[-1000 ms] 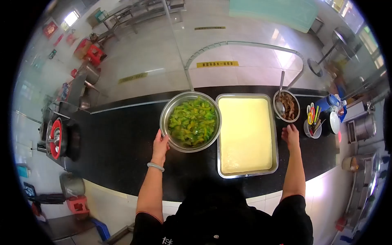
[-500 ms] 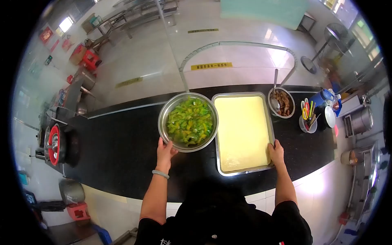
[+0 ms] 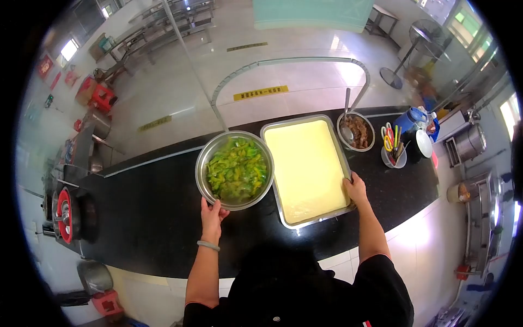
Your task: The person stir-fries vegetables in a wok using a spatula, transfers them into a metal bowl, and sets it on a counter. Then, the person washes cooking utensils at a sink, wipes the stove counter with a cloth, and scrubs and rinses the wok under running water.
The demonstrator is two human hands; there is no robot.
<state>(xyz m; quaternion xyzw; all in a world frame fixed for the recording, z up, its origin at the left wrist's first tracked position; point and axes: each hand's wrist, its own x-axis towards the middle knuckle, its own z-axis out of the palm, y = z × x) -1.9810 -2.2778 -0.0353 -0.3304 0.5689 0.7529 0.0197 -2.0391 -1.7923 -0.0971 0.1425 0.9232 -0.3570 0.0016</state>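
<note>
On counter: L hand gripping rim of greens bowl; R hand holding tray edge, nr meat bowl.

The person wears a black shirt with short sleeves that end well above the hands. A thin reddish-orange line edges the left sleeve, above the left hand, and a similar faint line shows on the right sleeve, above the right hand. Just above the left hand, a pale grey bangle circles the wrist. Between the two sleeves, the shirt carries a small, round, light button; a red and white mark sits nearer the right sleeve.
</note>
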